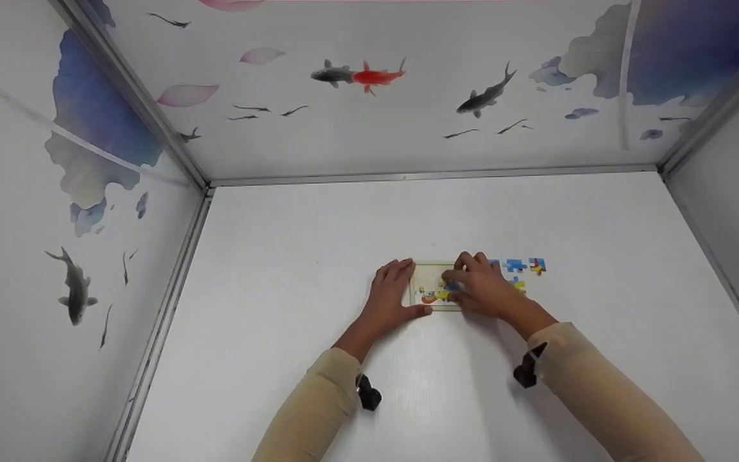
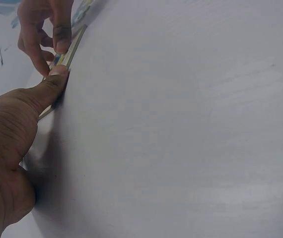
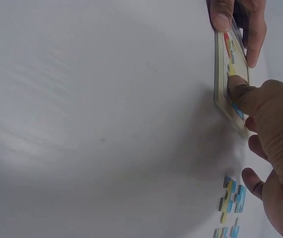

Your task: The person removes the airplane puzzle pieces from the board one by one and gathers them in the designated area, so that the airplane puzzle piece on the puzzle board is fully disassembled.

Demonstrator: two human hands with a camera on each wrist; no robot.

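At left end of puzzle tray (image 1: 427, 276): left hand (image 1: 389, 298), gripping it; over right half: right hand (image 1: 482, 287), partly hiding puzzle pieces (image 1: 442, 295), hold indeterminable.

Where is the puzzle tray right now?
In the head view, the puzzle tray lies just right of centre, left hand at its left edge, right hand over its right side, loose pieces beyond.

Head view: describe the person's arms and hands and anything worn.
The left hand and right hand are ungloved. The left sleeve and right sleeve are long and beige, with a small black device jutting from each near its end.
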